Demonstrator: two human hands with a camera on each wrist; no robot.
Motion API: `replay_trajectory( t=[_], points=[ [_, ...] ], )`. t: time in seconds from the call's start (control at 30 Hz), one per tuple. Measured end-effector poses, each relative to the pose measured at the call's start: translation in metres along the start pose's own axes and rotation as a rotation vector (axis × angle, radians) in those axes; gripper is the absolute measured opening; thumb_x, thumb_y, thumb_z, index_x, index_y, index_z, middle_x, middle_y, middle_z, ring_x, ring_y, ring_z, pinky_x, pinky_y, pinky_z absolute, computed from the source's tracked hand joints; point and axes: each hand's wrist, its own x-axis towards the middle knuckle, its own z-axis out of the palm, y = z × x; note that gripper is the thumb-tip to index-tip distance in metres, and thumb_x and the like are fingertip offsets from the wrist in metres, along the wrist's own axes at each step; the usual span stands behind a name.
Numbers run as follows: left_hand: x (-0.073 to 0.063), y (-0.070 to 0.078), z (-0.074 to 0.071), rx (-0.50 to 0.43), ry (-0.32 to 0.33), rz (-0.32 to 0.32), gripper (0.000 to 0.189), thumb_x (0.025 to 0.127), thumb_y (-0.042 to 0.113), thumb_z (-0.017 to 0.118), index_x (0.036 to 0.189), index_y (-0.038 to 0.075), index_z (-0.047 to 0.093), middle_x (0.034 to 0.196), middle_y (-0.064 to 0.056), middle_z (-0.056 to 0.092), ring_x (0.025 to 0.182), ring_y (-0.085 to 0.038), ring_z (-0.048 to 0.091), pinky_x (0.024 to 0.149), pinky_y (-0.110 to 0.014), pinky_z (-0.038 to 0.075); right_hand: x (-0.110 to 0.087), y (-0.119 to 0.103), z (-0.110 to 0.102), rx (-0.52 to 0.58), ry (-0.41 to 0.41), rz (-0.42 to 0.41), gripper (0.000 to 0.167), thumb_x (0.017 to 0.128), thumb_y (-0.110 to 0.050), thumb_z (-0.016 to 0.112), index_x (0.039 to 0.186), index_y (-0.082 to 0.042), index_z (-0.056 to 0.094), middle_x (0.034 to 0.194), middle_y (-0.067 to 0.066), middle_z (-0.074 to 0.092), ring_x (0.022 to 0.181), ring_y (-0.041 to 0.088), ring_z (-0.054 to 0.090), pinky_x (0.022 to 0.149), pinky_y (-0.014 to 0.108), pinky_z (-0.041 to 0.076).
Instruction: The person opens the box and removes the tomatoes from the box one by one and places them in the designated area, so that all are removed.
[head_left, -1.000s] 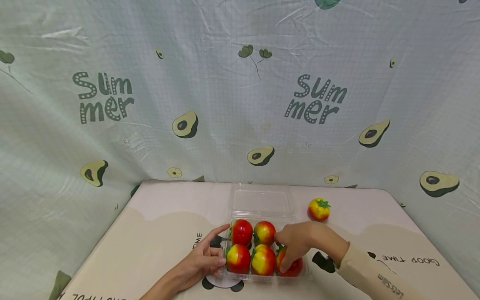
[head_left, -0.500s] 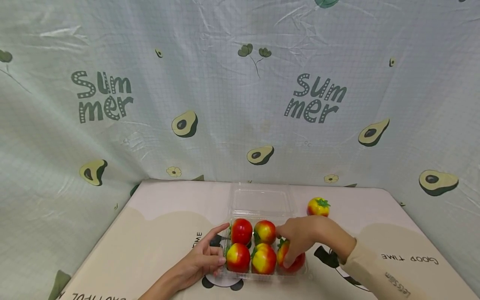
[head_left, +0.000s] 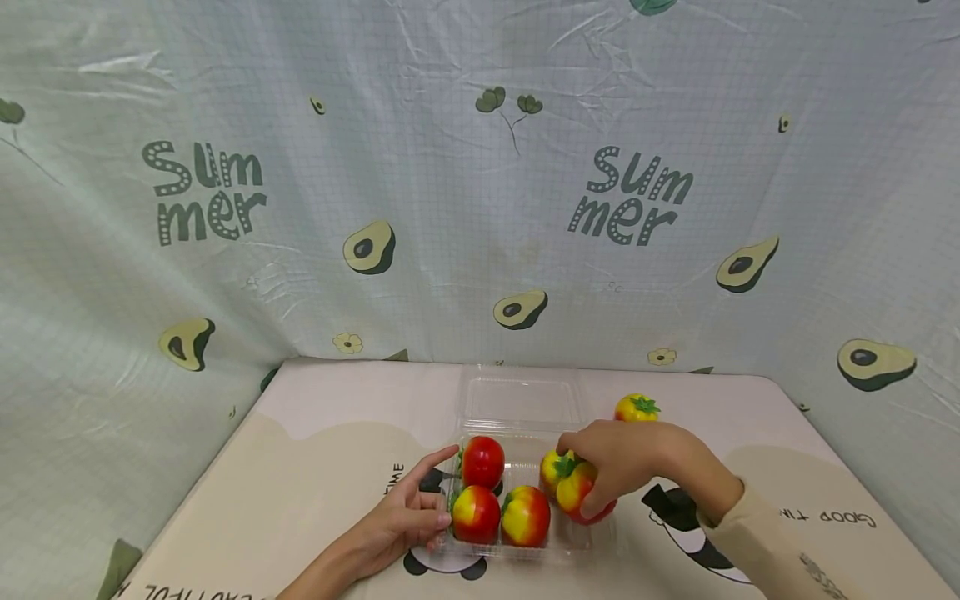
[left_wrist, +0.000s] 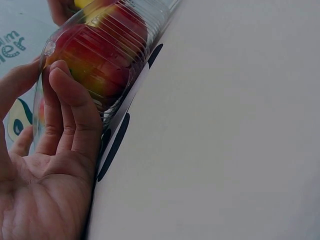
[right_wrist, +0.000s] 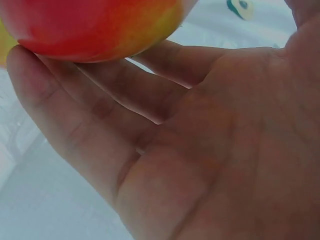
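Observation:
My left hand (head_left: 405,517) holds the left end of a clear plastic clamshell box (head_left: 562,546), thumb at its rim and index finger stretched along its side. In the left wrist view the ribbed wall shows red-yellow tomatoes (left_wrist: 100,65) through it. Red-yellow tomatoes (head_left: 483,462) fill the left slots, and another tomato (head_left: 526,517) sits front middle. Over the right part, my right hand (head_left: 630,458) grips a yellow-red tomato (head_left: 579,492) with a green calyx; more yellow shows beside it. In the right wrist view this tomato (right_wrist: 100,30) rests against the fingers.
The box's hinged lid (head_left: 521,404) lies open behind it. Another yellow-red tomato (head_left: 636,407) stands on the printed tabletop (head_left: 337,467) behind the right hand. A curtain (head_left: 450,208) with avocado prints hangs round the table.
The right hand has moved up and slightly right, bringing a tomato out of the front right slot. The back middle tomato is gone from its slot. The left hand has stayed still.

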Motion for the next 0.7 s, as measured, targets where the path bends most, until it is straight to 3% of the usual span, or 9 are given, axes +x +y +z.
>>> replay_trajectory(
  t=[0.23, 0.47, 0.7],
  points=[
    [0.000, 0.000, 0.000, -0.003, -0.003, -0.003, 0.090, 0.097, 0.006, 0.065, 0.166, 0.026, 0.011, 0.082, 0.002, 0.063, 0.067, -0.010, 0.059, 0.072, -0.020, 0.058, -0.011, 0.009, -0.005, 0.071, 0.061, -0.080, 0.068, 0.075, -0.025, 0.090, 0.136, -0.013, 0.060, 0.123, 0.000, 0.068, 0.106, 0.016, 0.059, 0.100, 0.046, 0.057],
    [-0.001, 0.000, 0.000, 0.000, 0.005, -0.007, 0.090, 0.096, 0.006, 0.065, 0.166, 0.026, 0.011, 0.081, 0.002, 0.063, 0.066, -0.010, 0.059, 0.072, -0.020, 0.058, -0.021, 0.016, -0.005, 0.083, 0.138, -0.134, 0.069, 0.078, -0.029, 0.088, 0.138, -0.014, 0.059, 0.123, -0.004, 0.065, 0.107, 0.013, 0.059, 0.096, 0.035, 0.057],
    [-0.001, 0.001, 0.001, 0.007, 0.009, -0.007, 0.090, 0.097, 0.007, 0.065, 0.166, 0.026, 0.011, 0.082, 0.002, 0.063, 0.066, -0.010, 0.060, 0.072, -0.020, 0.058, -0.034, 0.028, -0.003, 0.121, 0.211, -0.185, 0.074, 0.080, -0.034, 0.085, 0.146, -0.017, 0.053, 0.139, 0.001, 0.061, 0.115, 0.016, 0.058, 0.098, 0.035, 0.056]
  ],
)
